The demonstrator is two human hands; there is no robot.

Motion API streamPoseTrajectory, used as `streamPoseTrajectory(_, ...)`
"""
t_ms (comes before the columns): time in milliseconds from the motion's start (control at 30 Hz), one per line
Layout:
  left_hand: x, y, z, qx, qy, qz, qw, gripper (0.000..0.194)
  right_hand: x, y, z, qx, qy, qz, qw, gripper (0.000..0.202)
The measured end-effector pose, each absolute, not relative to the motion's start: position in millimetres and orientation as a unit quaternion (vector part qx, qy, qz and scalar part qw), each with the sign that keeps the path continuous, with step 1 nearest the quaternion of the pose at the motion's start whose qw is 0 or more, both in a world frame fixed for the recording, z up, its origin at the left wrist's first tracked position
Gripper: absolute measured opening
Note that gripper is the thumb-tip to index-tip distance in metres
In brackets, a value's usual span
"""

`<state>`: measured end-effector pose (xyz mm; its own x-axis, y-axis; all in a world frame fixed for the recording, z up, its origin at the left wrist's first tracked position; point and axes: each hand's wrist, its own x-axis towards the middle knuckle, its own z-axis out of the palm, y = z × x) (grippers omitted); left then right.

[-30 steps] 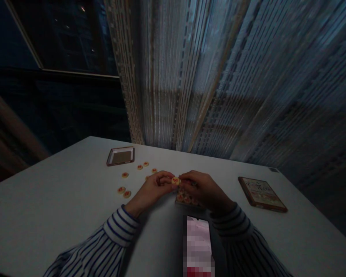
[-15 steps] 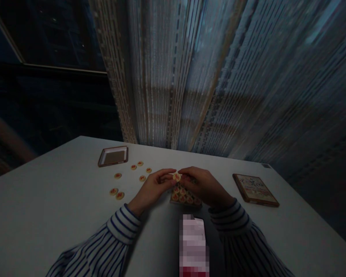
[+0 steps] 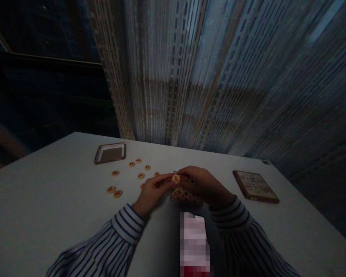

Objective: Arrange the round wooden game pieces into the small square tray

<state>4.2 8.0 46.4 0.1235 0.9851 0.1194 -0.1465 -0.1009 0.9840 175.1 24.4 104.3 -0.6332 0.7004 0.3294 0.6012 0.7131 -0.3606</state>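
A round, pale Chinese chess piece [image 3: 175, 178] with a red character is held between my two hands, face up, above a small box. My left hand [image 3: 153, 193] is closed in a pinch at the piece's left edge. From the other side, the fingertips of my right hand [image 3: 205, 185] close on its right edge. Under my right hand the shallow box [image 3: 185, 201] holds rows of similar pieces, partly hidden by that hand. Several loose Chinese chess pieces with red marks, among them one piece [image 3: 141, 176], lie left of my left hand.
An upturned brown-edged tray-like lid [image 3: 110, 159] lies at the white table's [image 3: 60, 215] far left. A flat box with a printed cover [image 3: 256, 186] lies on the right. A phone [image 3: 194, 246], its screen pixelated, is near me. Curtains [image 3: 173, 77] hang behind the table.
My left hand's fingers have straightened and drawn closer together around the piece, with the hand a little lower. The piece stays between both hands. The view has shifted slightly.
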Motion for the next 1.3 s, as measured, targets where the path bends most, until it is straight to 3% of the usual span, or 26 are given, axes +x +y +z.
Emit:
streamPoseTrajectory(167, 6.9, 10.0, 39.0, 0.511, 0.394, 0.534, 0.546, 0.038, 176.8, 25.8, 102.2, -0.364, -0.909, 0.087, 0.183, 0.023)
streamPoseTrajectory(933, 10.9, 8.5, 32.9, 0.51, 0.409, 0.53, 0.541, 0.033, 179.2, 28.3, 100.2, -0.374, -0.913, 0.091, 0.136, 0.026)
streamPoseTrajectory(1067, 9.4, 9.2, 32.7, 0.534, 0.436, 0.527, 0.497, 0.03, 178.1, 27.5, 101.8, -0.386, -0.909, 0.094, 0.127, 0.023)
streamPoseTrajectory(1300, 3.7, 9.8, 23.2, 0.642, 0.526, 0.468, 0.303, 0.027, 185.4, 27.9, 109.1, -0.422, -0.896, 0.093, 0.104, 0.026)
